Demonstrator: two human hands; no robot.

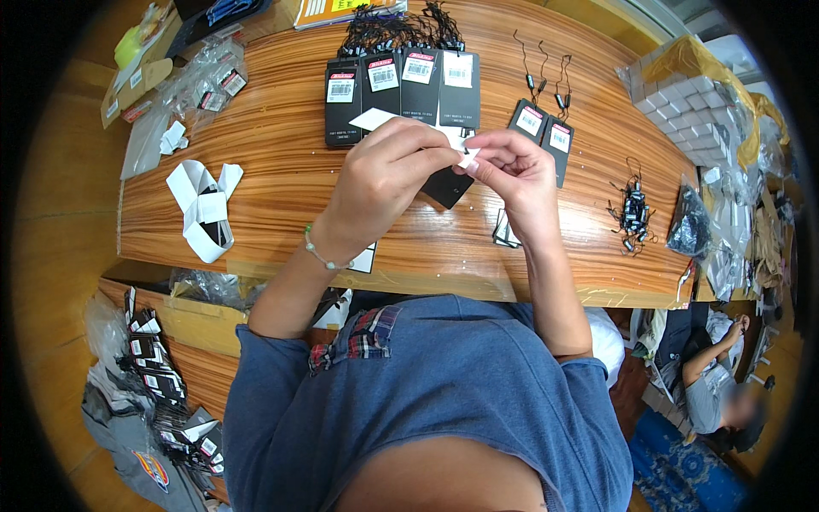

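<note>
My left hand and my right hand meet above the table, both closed in a pinch. Between their fingertips is a small white piece of paper or card with a dark bit at its top. A black hang tag shows just below the fingers; which hand holds it is hidden. A white card corner sticks out behind my left hand. Beyond the hands, stacks of black hang tags with white barcode stickers lie in a row, black strings bunched at their far ends.
Two strung black tags lie right of the stacks. Further right are a heap of black strings and bagged white boxes. A white paper strip curls at left, near clear plastic bags. Another person sits at lower right.
</note>
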